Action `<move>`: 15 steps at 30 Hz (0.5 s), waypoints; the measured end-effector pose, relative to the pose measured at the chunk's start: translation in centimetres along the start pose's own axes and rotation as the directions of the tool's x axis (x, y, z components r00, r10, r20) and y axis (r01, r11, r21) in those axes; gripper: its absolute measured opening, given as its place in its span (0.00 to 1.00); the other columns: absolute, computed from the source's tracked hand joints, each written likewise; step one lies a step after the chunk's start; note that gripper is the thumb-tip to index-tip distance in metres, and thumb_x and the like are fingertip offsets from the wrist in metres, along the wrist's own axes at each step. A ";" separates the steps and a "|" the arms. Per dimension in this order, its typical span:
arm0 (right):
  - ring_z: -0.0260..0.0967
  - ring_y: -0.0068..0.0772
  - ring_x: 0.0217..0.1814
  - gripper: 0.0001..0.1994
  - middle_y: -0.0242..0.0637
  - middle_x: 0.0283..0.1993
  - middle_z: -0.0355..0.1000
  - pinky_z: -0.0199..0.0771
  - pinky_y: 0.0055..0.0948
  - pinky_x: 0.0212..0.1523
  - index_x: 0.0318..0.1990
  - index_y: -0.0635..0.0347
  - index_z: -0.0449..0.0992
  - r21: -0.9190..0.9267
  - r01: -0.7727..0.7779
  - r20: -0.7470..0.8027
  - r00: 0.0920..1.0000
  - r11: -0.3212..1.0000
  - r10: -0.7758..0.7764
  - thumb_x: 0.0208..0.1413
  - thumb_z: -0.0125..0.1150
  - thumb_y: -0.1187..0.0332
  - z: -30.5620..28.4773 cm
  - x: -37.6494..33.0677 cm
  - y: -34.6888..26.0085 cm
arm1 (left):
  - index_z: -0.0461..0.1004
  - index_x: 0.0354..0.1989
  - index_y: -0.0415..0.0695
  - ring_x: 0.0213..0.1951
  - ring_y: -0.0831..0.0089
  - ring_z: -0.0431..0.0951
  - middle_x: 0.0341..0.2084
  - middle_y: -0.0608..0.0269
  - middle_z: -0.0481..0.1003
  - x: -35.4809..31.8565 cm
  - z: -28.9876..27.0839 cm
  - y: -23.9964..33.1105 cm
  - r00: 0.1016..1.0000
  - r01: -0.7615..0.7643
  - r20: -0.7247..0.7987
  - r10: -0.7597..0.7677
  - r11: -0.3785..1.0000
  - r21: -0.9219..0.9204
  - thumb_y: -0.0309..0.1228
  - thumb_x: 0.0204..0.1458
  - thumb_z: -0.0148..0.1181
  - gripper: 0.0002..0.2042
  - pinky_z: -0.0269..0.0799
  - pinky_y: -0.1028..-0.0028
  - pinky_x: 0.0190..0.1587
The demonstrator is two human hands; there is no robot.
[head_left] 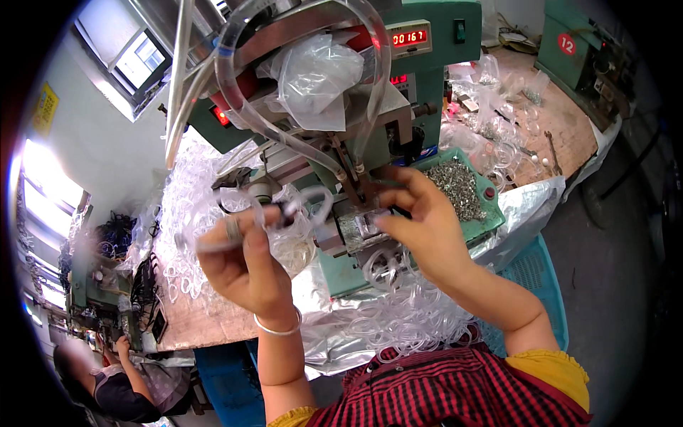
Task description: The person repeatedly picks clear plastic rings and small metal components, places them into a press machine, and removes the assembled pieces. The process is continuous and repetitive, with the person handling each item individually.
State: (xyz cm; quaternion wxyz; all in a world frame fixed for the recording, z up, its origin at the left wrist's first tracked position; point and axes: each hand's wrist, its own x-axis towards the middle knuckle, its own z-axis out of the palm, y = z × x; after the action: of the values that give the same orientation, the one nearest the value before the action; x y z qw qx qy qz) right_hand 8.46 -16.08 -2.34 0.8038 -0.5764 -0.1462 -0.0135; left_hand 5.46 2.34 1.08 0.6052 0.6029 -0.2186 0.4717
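As rings (409, 322) litter the bench (203, 324) and windows (44, 171) glare, the left grip (247, 274) pinches tubing (329, 204), right grip (435, 231) spread.

Left hand (245, 267) curled inward, right hand (429, 222) loosely spread

Checked garment (420, 390) and yellow sleeves (546, 377)
The cloth is patterned in small red and black checks across the front; the sleeves are short, with gathered, frilly edges; a slim, plain, pale silvery bracelet (279, 331) circles the left wrist (276, 317).

clear tubing (215, 246) in left grip (245, 274)
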 end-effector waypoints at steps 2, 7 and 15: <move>0.71 0.28 0.49 0.24 0.38 0.45 0.75 0.69 0.29 0.52 0.56 0.64 0.68 -0.220 0.102 0.108 0.991 0.970 -0.080 0.48 0.60 0.75 -1.6 -0.7 -0.3 | 0.69 0.40 0.37 0.31 0.68 0.79 0.27 0.55 0.78 -1.6 -0.3 0.4 0.986 -0.091 0.154 0.063 0.978 0.188 0.20 0.58 0.52 0.04 0.73 0.73 0.37; 0.72 0.37 0.52 0.16 0.42 0.48 0.75 0.69 0.31 0.54 0.47 0.62 0.76 -0.705 0.094 -0.143 0.952 0.703 -0.271 0.49 0.59 0.74 -10.2 1.0 3.1 | 0.71 0.30 0.44 0.29 0.70 0.78 0.37 0.59 0.80 -3.9 1.2 -0.4 0.601 -0.626 0.733 0.318 0.758 0.185 0.23 0.41 0.67 0.10 0.73 0.77 0.27; 0.71 0.44 0.40 0.19 0.42 0.36 0.73 0.69 0.39 0.44 0.47 0.59 0.76 -0.969 -0.110 -0.157 0.966 0.222 -0.207 0.43 0.66 0.72 -12.7 -3.8 2.5 | 0.68 0.34 0.47 0.31 0.70 0.76 0.41 0.61 0.78 -5.6 1.0 -2.0 0.587 -0.703 0.702 0.404 0.684 0.194 0.26 0.42 0.66 0.13 0.80 0.71 0.36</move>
State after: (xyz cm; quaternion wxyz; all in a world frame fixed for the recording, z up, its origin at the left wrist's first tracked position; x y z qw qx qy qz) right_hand 8.11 -27.61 -9.30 0.2790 -0.9390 -0.0201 -0.2002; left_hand 4.84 0.05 -4.43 0.1577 0.7403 -0.4662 0.4579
